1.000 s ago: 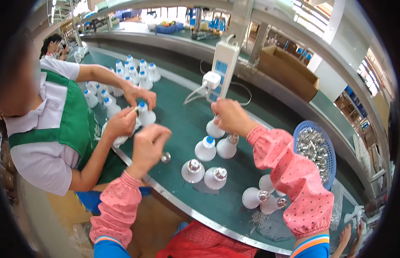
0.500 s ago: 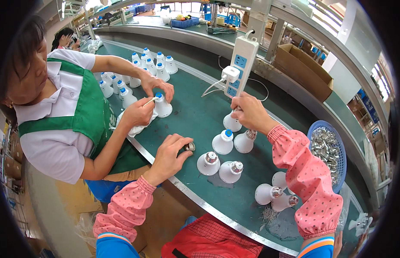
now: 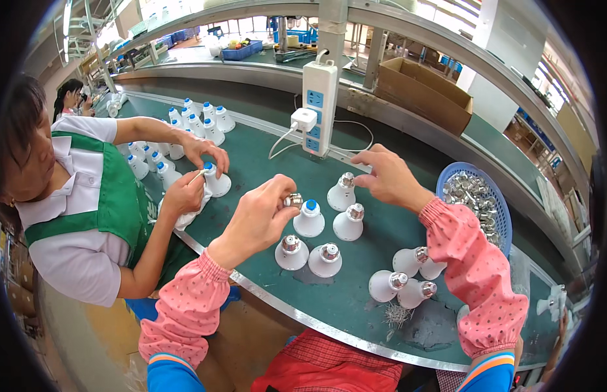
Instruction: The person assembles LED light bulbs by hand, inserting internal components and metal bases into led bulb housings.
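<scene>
My left hand (image 3: 257,212) pinches a silver metal screw cap (image 3: 292,200) between thumb and fingers. That cap is just left of the blue top of a white cone-shaped bulb housing (image 3: 308,223). My right hand (image 3: 389,175) is open, thumb and forefinger apart, beside an upright housing with a metal cap (image 3: 341,194). I cannot tell if the thumb touches it. Another capped housing (image 3: 348,224) stands just in front. Nearer the table edge are two more capped housings, a left one (image 3: 291,253) and a right one (image 3: 325,261).
A blue basket (image 3: 507,225) of metal caps sits at the right. Several capped housings (image 3: 385,286) lie or lean near a pile of thin pins (image 3: 397,315). A white power strip (image 3: 320,85) stands behind. At left, a co-worker's hands (image 3: 200,163) work on a blue-topped housing (image 3: 218,185).
My left hand has moved right and raised the screw cap toward the blue-topped housing. My right hand has opened and come away from the top of the far housing, leaving its metal cap visible.
</scene>
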`<move>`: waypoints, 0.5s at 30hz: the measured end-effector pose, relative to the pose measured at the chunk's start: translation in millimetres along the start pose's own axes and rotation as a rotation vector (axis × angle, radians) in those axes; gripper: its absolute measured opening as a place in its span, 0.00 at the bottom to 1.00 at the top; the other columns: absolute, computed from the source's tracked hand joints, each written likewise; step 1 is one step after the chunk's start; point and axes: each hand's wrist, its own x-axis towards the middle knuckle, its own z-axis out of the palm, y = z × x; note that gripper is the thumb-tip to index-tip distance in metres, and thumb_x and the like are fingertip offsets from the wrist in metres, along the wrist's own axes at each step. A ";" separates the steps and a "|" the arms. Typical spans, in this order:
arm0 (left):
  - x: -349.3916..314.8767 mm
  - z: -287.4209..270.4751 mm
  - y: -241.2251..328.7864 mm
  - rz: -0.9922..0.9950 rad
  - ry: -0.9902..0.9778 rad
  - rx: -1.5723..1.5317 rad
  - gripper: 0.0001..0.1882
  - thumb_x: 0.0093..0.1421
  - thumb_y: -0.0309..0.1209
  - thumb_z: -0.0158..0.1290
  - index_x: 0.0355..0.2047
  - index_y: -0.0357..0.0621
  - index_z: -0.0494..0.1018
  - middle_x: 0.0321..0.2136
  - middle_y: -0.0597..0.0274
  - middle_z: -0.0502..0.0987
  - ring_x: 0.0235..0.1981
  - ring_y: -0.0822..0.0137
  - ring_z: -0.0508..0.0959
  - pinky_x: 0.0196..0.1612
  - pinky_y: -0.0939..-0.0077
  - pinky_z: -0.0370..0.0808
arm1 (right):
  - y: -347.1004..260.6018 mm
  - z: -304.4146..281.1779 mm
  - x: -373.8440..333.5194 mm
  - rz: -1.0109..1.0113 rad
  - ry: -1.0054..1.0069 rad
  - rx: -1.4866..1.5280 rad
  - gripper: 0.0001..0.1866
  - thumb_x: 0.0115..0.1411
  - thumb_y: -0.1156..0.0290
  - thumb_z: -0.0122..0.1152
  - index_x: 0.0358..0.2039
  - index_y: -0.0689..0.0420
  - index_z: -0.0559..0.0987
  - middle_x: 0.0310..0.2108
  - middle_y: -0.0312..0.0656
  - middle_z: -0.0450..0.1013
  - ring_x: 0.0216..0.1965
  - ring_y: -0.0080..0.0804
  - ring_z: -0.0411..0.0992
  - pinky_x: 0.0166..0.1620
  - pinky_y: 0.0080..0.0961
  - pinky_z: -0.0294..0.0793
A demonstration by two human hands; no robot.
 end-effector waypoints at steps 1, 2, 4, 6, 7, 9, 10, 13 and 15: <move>6.7 2.8 -4.0 0.112 -0.024 0.074 0.09 0.59 0.22 0.59 0.40 0.35 0.76 0.32 0.53 0.78 0.29 0.58 0.80 0.36 0.68 0.77 | -0.2 -6.0 -7.1 0.019 0.048 0.040 0.20 0.55 0.68 0.71 0.48 0.59 0.82 0.45 0.51 0.74 0.44 0.51 0.76 0.48 0.41 0.75; 11.6 6.5 -8.3 0.117 -0.028 0.073 0.09 0.59 0.22 0.59 0.40 0.35 0.76 0.32 0.53 0.78 0.29 0.58 0.80 0.36 0.68 0.77 | -1.1 -12.9 -16.6 0.023 0.052 0.039 0.20 0.55 0.68 0.71 0.48 0.59 0.82 0.45 0.51 0.74 0.44 0.51 0.76 0.48 0.41 0.75; 19.5 12.9 -14.6 0.255 -0.095 0.154 0.09 0.59 0.23 0.59 0.40 0.35 0.77 0.33 0.51 0.78 0.30 0.52 0.80 0.36 0.64 0.77 | -6.6 -27.0 -36.6 0.020 0.084 0.117 0.18 0.56 0.69 0.71 0.47 0.60 0.82 0.43 0.50 0.74 0.40 0.47 0.77 0.46 0.40 0.75; 23.5 18.9 -17.8 0.258 -0.130 0.173 0.09 0.58 0.23 0.59 0.40 0.36 0.77 0.33 0.51 0.78 0.31 0.50 0.80 0.36 0.63 0.77 | -13.4 -34.1 -54.6 0.020 0.095 0.173 0.17 0.56 0.71 0.70 0.47 0.60 0.82 0.42 0.50 0.74 0.38 0.45 0.77 0.44 0.39 0.75; 24.5 20.5 -18.2 0.257 -0.159 0.189 0.09 0.58 0.23 0.59 0.39 0.36 0.78 0.33 0.50 0.79 0.32 0.48 0.80 0.36 0.61 0.77 | -16.9 -36.7 -62.5 0.015 0.100 0.225 0.16 0.57 0.72 0.70 0.46 0.61 0.82 0.41 0.49 0.75 0.37 0.44 0.77 0.43 0.38 0.75; 27.8 24.5 -16.4 0.271 -0.180 0.199 0.08 0.57 0.23 0.59 0.38 0.35 0.78 0.33 0.50 0.79 0.32 0.48 0.80 0.36 0.61 0.77 | -20.7 -41.9 -79.6 -0.010 0.125 0.225 0.16 0.57 0.73 0.69 0.46 0.61 0.82 0.41 0.49 0.75 0.36 0.43 0.77 0.42 0.37 0.76; 29.5 26.1 -14.8 0.282 -0.193 0.208 0.08 0.57 0.23 0.59 0.38 0.35 0.78 0.33 0.50 0.78 0.33 0.47 0.80 0.36 0.60 0.77 | -22.8 -44.3 -87.6 -0.043 0.146 0.220 0.15 0.57 0.74 0.69 0.45 0.61 0.82 0.40 0.49 0.75 0.35 0.42 0.77 0.41 0.37 0.76; 37.5 24.1 -1.8 0.290 -0.263 0.285 0.08 0.56 0.23 0.59 0.37 0.34 0.78 0.32 0.50 0.78 0.33 0.46 0.80 0.36 0.59 0.77 | -31.4 -48.7 -113.5 -0.073 0.167 0.250 0.13 0.56 0.75 0.69 0.43 0.61 0.82 0.39 0.48 0.75 0.36 0.46 0.77 0.41 0.37 0.76; 34.9 27.0 -2.8 0.313 -0.244 0.259 0.08 0.55 0.22 0.59 0.36 0.34 0.78 0.32 0.49 0.78 0.33 0.44 0.80 0.36 0.59 0.77 | -35.2 -51.0 -128.5 -0.169 0.211 0.212 0.13 0.54 0.75 0.70 0.42 0.60 0.82 0.38 0.49 0.74 0.40 0.51 0.76 0.42 0.39 0.76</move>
